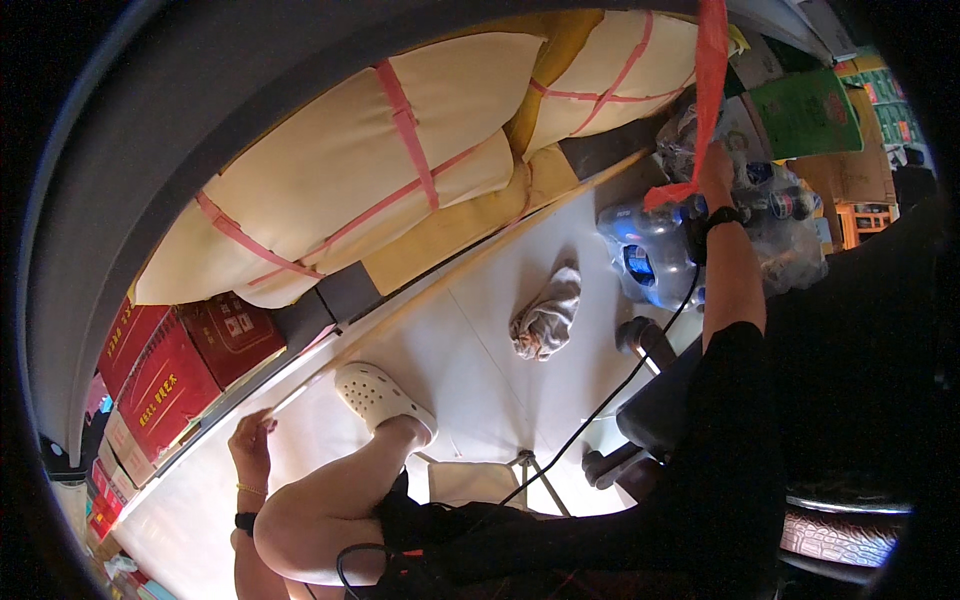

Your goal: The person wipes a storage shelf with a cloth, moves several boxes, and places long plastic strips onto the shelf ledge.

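My left hand (250,440) is at the lower left, its fingers closed round the near end of a long thin wooden stick (470,268). The stick slants up to the right along the shelf edge. My right hand (714,178) reaches to the upper right, among plastic-wrapped bottles (640,255). A red strap (710,80) hangs in front of that hand and the clear wrap lies about it, so its fingers are hidden. Below the stick, a crumpled grey cloth (548,312) lies on the pale tiled floor (470,340).
Cream bundles (330,150) tied with pink straps fill the shelf above the stick. Red boxes (165,385) stand at the left. A green box (805,115) is at the far right. My foot wears a cream clog (380,397). A black cable (600,410) crosses near my lap.
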`<state>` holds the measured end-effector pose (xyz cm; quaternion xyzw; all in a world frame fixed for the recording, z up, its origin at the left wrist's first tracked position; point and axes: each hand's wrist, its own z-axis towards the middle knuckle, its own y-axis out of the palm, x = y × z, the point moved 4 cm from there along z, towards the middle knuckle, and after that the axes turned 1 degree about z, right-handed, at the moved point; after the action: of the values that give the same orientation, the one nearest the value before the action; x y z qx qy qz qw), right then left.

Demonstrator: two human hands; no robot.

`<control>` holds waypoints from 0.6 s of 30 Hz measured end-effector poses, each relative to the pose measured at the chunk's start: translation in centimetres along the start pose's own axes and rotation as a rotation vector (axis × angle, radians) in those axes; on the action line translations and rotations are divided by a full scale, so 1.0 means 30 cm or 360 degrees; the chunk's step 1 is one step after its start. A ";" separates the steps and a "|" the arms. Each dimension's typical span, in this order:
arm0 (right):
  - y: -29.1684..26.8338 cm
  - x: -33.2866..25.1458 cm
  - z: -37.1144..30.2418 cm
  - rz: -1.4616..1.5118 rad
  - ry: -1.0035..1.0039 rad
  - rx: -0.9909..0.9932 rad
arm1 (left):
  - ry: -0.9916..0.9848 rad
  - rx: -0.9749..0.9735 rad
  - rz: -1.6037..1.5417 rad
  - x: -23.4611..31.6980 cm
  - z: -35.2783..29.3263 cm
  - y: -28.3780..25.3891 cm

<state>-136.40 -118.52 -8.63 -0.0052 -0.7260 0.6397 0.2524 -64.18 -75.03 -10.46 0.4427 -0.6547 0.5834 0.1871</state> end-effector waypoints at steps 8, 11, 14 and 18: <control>-0.067 -0.016 -0.057 0.0586 0.0118 -0.0115 | 0.0223 -0.0003 0.0188 0.090 0.162 0.103; -0.032 -0.041 -0.051 0.0437 0.0063 -0.0054 | 0.0214 -0.0004 0.0090 0.121 0.213 0.184; 0.008 -0.025 -0.046 0.0540 0.0033 0.0013 | 0.0301 -0.0178 0.0276 0.180 0.239 0.236; -0.105 -0.337 -0.360 0.0159 -0.0599 0.1137 | 0.0323 -0.0300 0.0685 0.169 0.262 0.252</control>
<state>-122.57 -112.44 -8.75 0.1647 -0.4904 0.8530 0.0695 -70.79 -84.71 -13.09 0.2130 -0.7631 0.5877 0.1639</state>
